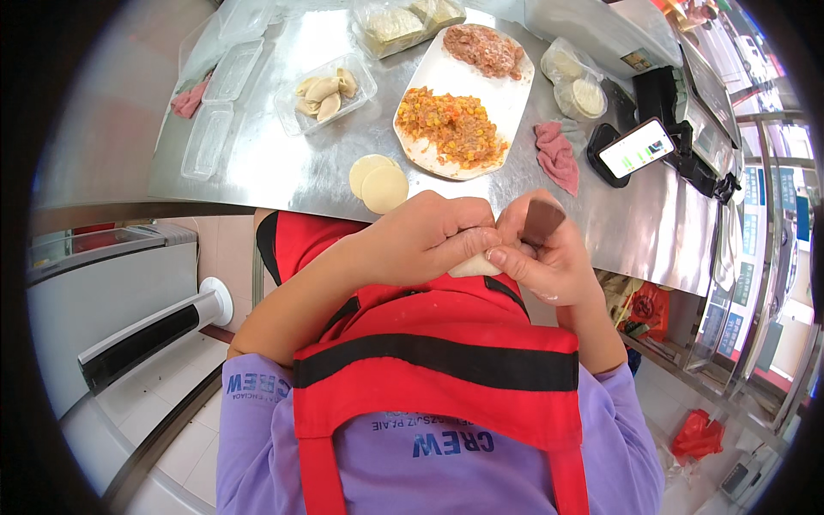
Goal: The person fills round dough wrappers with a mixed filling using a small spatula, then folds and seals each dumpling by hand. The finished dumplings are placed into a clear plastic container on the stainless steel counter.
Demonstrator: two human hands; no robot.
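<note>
My left hand [428, 241] and my right hand [547, 257] meet at the table's front edge, pinching a folded dumpling [475, 265] between them. Its pale dough shows below the fingers; the rest is hidden. My right hand also has a flat brown spatula blade [543, 221] against its fingers. Two round dough wrappers [385, 189] overlap on the metal table just left of the hands. Beyond them, a white oval plate [512, 106] bears raw minced meat [483, 50] and a corn-and-carrot filling mix [452, 129]. Several folded dumplings [325, 93] lie in a clear plastic box [368, 80].
Clear plastic trays [207, 143] stand at the table's left. Bagged food [393, 27] lies at the back, bagged wrappers [587, 98] right of the plate. A pink cloth [557, 158] and a phone [637, 148] on a black stand are at the right.
</note>
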